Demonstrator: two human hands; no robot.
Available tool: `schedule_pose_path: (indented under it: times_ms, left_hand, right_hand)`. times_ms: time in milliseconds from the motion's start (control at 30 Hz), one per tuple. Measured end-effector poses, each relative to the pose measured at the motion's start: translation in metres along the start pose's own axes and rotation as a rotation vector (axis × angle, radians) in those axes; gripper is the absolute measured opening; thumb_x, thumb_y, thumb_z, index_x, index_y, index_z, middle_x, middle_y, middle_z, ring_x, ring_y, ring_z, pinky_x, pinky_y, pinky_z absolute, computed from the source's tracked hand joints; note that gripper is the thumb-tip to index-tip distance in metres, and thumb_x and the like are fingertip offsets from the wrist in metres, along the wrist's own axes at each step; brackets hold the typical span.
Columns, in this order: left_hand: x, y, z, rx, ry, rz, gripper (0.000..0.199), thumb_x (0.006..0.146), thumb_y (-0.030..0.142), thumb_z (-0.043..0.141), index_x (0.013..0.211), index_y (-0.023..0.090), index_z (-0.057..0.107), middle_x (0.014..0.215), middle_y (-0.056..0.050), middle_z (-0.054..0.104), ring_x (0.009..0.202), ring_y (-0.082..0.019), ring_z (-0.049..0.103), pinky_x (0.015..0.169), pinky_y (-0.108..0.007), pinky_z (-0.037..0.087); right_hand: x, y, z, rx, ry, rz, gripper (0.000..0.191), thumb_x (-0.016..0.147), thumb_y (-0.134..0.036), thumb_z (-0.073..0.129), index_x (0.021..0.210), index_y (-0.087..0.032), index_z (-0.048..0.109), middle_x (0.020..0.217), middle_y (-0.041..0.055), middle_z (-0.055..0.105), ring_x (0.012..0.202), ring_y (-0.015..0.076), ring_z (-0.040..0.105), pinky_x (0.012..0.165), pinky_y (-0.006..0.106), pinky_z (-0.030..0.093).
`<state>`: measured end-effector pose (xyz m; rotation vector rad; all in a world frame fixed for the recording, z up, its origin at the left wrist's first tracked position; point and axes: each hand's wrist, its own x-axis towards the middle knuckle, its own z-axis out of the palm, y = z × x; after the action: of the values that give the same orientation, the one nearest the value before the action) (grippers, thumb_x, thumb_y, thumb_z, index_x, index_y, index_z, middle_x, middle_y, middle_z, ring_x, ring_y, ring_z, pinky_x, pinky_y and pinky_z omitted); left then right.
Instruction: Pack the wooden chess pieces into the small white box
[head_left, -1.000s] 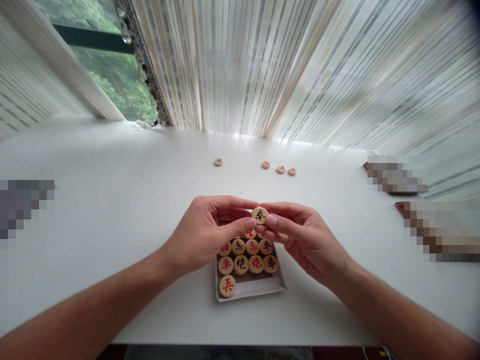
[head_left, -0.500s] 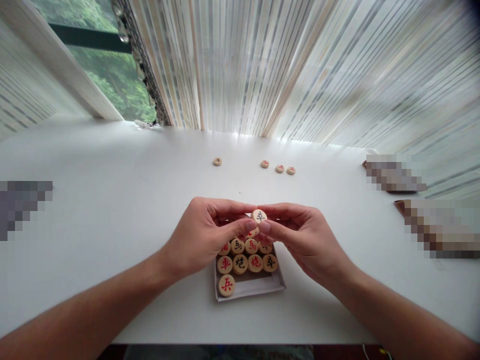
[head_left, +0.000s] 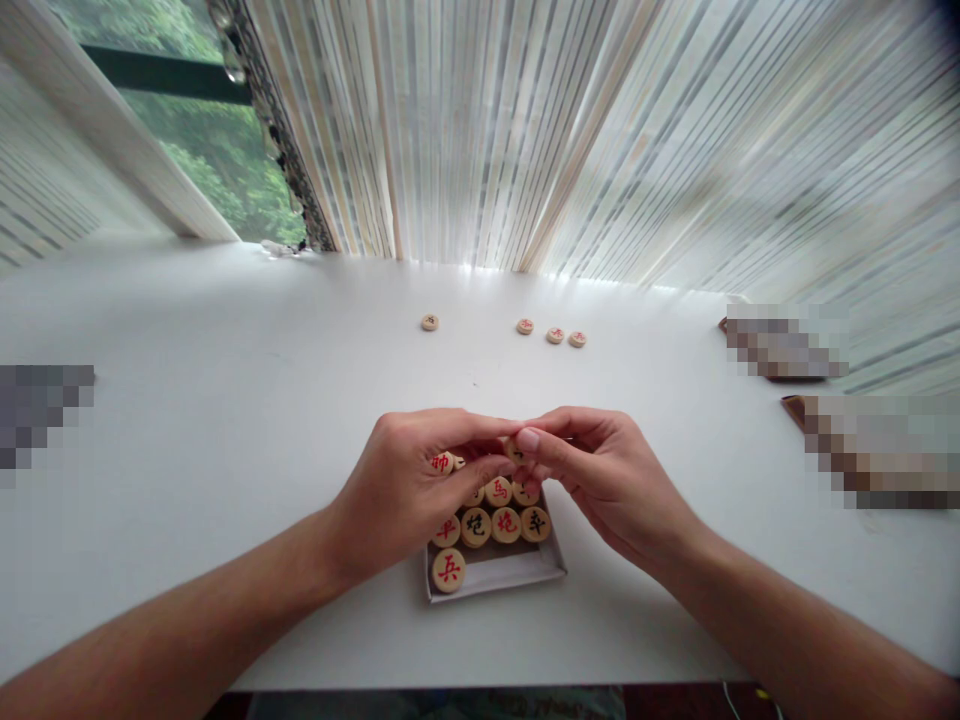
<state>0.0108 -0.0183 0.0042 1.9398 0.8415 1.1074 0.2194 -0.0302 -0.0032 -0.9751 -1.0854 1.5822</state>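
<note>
A round wooden chess piece (head_left: 516,449) with a black character is pinched between my left hand (head_left: 420,470) and my right hand (head_left: 611,465); the right thumb covers part of its face. Both hands are over the far part of a shallow white box (head_left: 517,572). Rows of wooden pieces with red or black characters stand in the box, among them a red-marked piece (head_left: 448,570) in the near left corner. My fingers hide some of the far pieces.
Beyond the hands, one black-marked piece (head_left: 430,322) and three red-marked pieces (head_left: 555,335) lie on the white table (head_left: 225,400). Blurred-out objects are at the left edge and the right side. Striped curtains (head_left: 465,130) and a window are behind.
The held piece has tilted and dropped slightly, and my right thumb now covers more of it. My left thumb has moved down off its face. The view has shifted slightly.
</note>
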Motion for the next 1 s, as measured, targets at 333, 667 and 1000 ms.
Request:
schedule_pose_path:
  times_ms: [333, 667, 1000]
  left_hand:
    - [0.0024, 0.0007, 0.001, -0.246, 0.049, -0.186, 0.029, 0.087, 0.011, 0.085, 0.114, 0.022, 0.087, 0.104, -0.005, 0.088, 0.092, -0.019, 0.085, 0.083, -0.02, 0.068]
    - [0.0004, 0.0018, 0.0022, -0.246, 0.02, -0.193, 0.03, 0.089, 0.012, 0.083, 0.117, 0.023, 0.086, 0.109, -0.004, 0.087, 0.096, -0.019, 0.085, 0.085, -0.018, 0.068]
    - [0.0002, 0.0035, 0.0016, -0.006, -0.005, 0.0, 0.027, 0.093, 0.009, 0.078, 0.116, 0.02, 0.086, 0.105, -0.004, 0.088, 0.088, -0.017, 0.084, 0.079, -0.021, 0.067]
  right_hand:
    - [-0.0002, -0.0002, -0.0012, 0.028, -0.071, 0.01, 0.021, 0.088, -0.03, 0.091, 0.108, -0.025, 0.089, 0.084, 0.0052, 0.084, 0.072, 0.0099, 0.074, 0.073, 0.019, 0.06]
    - [-0.0009, 0.0009, 0.0014, 0.031, -0.007, 0.031, 0.032, 0.063, -0.016, 0.103, 0.091, -0.02, 0.087, 0.079, 0.0025, 0.082, 0.067, 0.0125, 0.074, 0.066, 0.021, 0.062]
    - [-0.002, -0.0007, 0.0033, -0.001, -0.025, 0.044, 0.026, 0.069, -0.026, 0.102, 0.082, -0.017, 0.081, 0.063, 0.0002, 0.075, 0.055, 0.0117, 0.069, 0.054, 0.02, 0.058]
